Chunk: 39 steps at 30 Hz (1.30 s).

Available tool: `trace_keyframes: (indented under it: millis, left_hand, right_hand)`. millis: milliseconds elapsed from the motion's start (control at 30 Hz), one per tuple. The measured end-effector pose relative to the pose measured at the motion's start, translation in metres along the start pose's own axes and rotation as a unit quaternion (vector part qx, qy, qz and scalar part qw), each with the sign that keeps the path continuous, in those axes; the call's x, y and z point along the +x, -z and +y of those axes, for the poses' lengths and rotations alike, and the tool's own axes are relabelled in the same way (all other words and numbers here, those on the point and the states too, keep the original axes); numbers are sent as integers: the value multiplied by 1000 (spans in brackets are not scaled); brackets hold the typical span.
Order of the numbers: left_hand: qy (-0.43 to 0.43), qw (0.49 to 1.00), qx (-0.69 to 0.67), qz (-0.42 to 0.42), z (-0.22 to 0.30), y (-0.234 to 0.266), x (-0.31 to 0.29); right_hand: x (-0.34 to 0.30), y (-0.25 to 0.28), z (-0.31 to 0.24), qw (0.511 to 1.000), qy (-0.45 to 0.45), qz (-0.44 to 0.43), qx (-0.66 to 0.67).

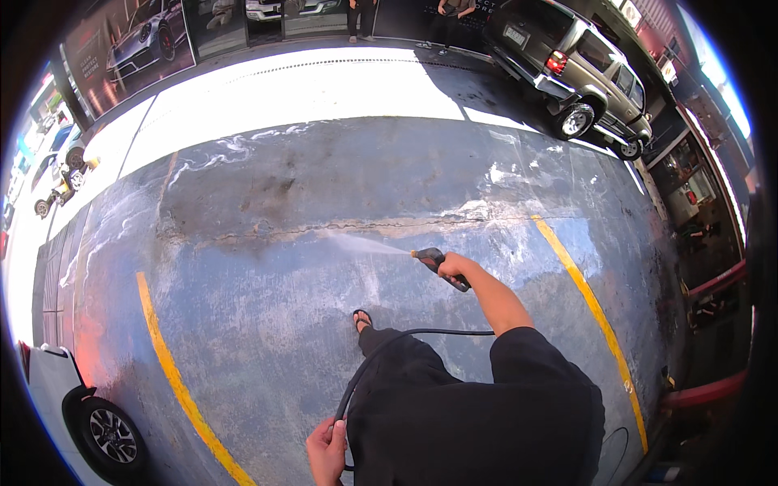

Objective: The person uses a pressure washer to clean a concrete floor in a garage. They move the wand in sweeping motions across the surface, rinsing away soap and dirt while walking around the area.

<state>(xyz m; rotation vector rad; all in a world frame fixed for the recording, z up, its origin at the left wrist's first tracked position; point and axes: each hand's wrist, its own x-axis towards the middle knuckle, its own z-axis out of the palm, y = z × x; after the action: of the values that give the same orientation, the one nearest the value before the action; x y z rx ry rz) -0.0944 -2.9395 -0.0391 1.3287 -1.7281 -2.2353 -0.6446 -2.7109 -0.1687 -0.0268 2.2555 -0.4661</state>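
My right hand point(455, 269) is closed around the grip of a black spray gun point(431, 257) with a yellowish nozzle tip. A fan of water point(369, 244) shoots from the tip toward the left, onto the wet blue concrete floor point(284, 283). Low down beside my left leg, my left hand point(327, 450) pinches a black hose point(350, 390). From there the hose arches up over my thigh and runs right, passing out of sight behind my right arm.
Yellow lines point(174, 373) mark the floor on both sides. A white car point(61, 397) stands at lower left, a brown SUV point(583, 61) at upper right. Two people point(361, 16) stand along the far wall. White foam streaks point(215, 154) lie across the floor. Red rails point(705, 391) edge the right.
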Motion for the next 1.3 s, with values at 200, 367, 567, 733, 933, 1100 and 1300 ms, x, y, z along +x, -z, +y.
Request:
trace_keyframes:
  millis: [200,367,567,733,933,1100,1300]
  left_hand:
    - [20,999,45,-10,51,-8,45]
    - [29,998,55,-22,95,-31,89]
    - [56,995,82,-9,141,-65,136]
    - [35,992,111,-54,173,-97,175]
    - [45,985,156,-59,195,-104,206]
    - [-36,973,186,-134,193,-101,247]
    - [-62,935,265,-228,205,-70,280]
  right_hand:
    - [25,9,-14,994,28,-102,-5]
    - [77,17,-70,986,112,-84,-95]
    - [148,17,-126,969,154,-155,-111]
    - [196,14,-144,964,240,-57,-99]
    - [202,31,-112,955,204,-120,-180]
    - [165,46,-46,970,113,-108,-184]
    - [72,57,20,989,-129,-53,-58]
